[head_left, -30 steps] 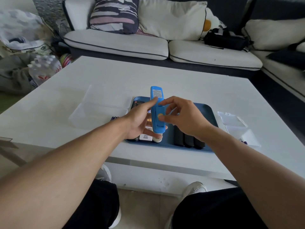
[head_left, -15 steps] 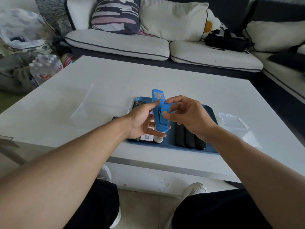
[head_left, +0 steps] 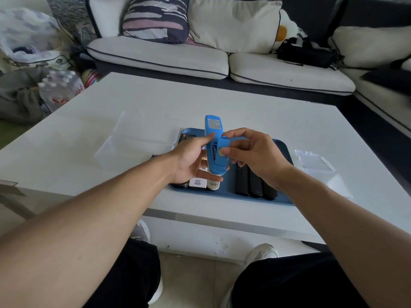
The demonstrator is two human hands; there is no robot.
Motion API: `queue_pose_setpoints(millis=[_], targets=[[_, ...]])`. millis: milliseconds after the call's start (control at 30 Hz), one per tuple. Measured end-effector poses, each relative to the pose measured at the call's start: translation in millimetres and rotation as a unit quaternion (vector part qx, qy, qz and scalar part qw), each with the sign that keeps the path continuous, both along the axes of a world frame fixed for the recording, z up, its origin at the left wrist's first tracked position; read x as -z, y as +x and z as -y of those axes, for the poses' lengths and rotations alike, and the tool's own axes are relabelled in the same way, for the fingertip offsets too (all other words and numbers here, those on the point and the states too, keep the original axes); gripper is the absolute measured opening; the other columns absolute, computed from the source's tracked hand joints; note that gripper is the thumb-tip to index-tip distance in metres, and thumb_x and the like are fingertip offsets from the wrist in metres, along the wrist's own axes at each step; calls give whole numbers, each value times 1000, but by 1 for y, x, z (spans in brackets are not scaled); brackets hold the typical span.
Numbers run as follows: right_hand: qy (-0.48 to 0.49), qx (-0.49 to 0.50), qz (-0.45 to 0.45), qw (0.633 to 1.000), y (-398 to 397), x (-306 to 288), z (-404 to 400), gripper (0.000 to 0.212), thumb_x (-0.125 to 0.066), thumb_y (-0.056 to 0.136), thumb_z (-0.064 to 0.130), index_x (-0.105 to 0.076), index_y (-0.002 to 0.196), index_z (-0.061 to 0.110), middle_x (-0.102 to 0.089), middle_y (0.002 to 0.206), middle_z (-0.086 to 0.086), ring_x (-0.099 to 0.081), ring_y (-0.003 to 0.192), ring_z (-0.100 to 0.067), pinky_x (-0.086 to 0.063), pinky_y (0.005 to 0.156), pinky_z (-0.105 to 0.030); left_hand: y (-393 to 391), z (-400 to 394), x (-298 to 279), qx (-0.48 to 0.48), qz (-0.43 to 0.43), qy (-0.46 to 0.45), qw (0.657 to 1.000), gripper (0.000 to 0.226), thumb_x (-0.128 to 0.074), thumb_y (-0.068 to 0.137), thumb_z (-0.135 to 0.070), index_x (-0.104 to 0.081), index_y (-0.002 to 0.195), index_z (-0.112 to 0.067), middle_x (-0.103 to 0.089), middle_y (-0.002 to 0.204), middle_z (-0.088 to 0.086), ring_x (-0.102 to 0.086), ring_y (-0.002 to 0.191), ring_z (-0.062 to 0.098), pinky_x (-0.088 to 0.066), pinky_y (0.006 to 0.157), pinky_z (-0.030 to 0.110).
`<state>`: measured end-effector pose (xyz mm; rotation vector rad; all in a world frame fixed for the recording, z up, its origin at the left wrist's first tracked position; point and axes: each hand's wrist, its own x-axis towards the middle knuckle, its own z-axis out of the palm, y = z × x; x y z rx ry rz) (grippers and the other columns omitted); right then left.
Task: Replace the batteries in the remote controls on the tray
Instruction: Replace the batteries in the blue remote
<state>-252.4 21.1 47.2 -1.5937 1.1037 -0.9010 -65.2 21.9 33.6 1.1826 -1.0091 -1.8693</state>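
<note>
Blue remote control [head_left: 213, 138] held upright above the blue tray [head_left: 280, 146], back side toward the camera, white label near its top end. Cradled from the left by the left hand [head_left: 193, 161]: thumb laid along its left edge, fingers curled under and behind its lower end. Battery cover [head_left: 223, 152] lifted partly off the back, tilted to the right, pinched by the right hand [head_left: 255, 155] between thumb on the yellow sticker and fingers behind. Dark battery compartment showing in the gap on the cover's left side; contents too small to tell.

On the tray, near the front edge of the white coffee table [head_left: 244, 103]: three black remotes [head_left: 253, 182] lying side by side in the right half, two white remotes [head_left: 204, 182] just beside each other in the left half, partly hidden under the left hand. Another dark remote [head_left: 186, 137] at the tray's far left corner, mostly hidden.

Clear plastic box [head_left: 133, 145] left of the tray, touching or just beside its left rim. Two small clear plastic cases [head_left: 315, 161] toward the table's right edge, apart from the tray. Sofa [head_left: 178, 54] with cushions beyond the far edge.
</note>
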Motion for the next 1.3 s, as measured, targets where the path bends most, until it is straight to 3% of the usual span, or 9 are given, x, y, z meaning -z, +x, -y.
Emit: queue_pose_setpoints(millis=[300,600,700,767,900,1000,1067,1133,1300], targets=[[-52,47,-93,993,0,7,5,32,-89,72,30,-71,98,27,-54,70,7,-47,61,-11,-48,66,-33,1,-1,-2,24,-17,-11,1000,49,-55,96,-56,-65,125,-18,-64,115,14,-71,96,39,-59,70,52],[-70,86,-175,978,1,6,4,46,-90,66,43,-53,81,22,-47,66,7,-39,57,-10,-38,56,-27,-2,-1,1,11,9,-28,1000,33,-54,102,-22,-57,132,-11,-69,111,16,-73,93,37,-60,70,53],[-109,78,-204,970,1,4,0,39,-87,70,45,-57,79,24,-47,64,9,-37,54,-5,-34,51,-19,-5,1,3,-13,24,-21,999,34,-55,102,-29,-58,129,-8,-67,108,17,-73,82,31,-61,72,53],[-141,75,-207,965,1,2,-2,31,-85,74,44,-60,78,27,-46,62,10,-38,54,-5,-32,50,-17,-9,4,3,-62,19,-11,998,39,-51,102,-45,-62,117,-11,-64,91,11,-67,66,23,-61,79,53],[-189,83,-197,958,2,-3,-6,21,-81,81,38,-63,76,29,-48,62,11,-42,57,-5,-35,53,-16,-12,13,1,-134,-65,27,989,48,-35,107,-47,-60,121,-9,-61,84,12,-61,66,23,-59,63,39],[-226,38,-233,945,4,-4,-11,17,-82,79,36,-67,84,31,-55,72,14,-50,62,-6,-38,58,-16,-15,17,-1,-143,-78,30,986,37,-50,104,-39,-63,118,-7,-64,94,12,-63,77,23,-53,67,34],[-253,-6,-268,930,3,1,-14,25,-84,76,36,-66,93,34,-55,83,16,-53,66,-7,-45,63,-23,-17,18,-2,-131,-52,22,990,24,-64,96,-33,-66,99,-9,-64,78,5,-64,64,18,-53,62,31],[-278,-33,-296,913,2,7,-17,37,-86,74,34,-66,105,36,-50,91,17,-53,66,-9,-50,63,-33,-18,18,1,-122,-29,27,992,22,-74,90,-28,-66,100,-10,-65,72,3,-66,63,17,-57,62,30],[-321,-39,-368,872,-4,12,-17,42,-81,81,22,-69,120,32,-56,120,11,-52,70,-12,-53,65,-37,-25,21,10,-130,-22,55,990,21,-73,92,-24,-65,104,-7,-70,93,11,-71,75,22,-64,70,33]])
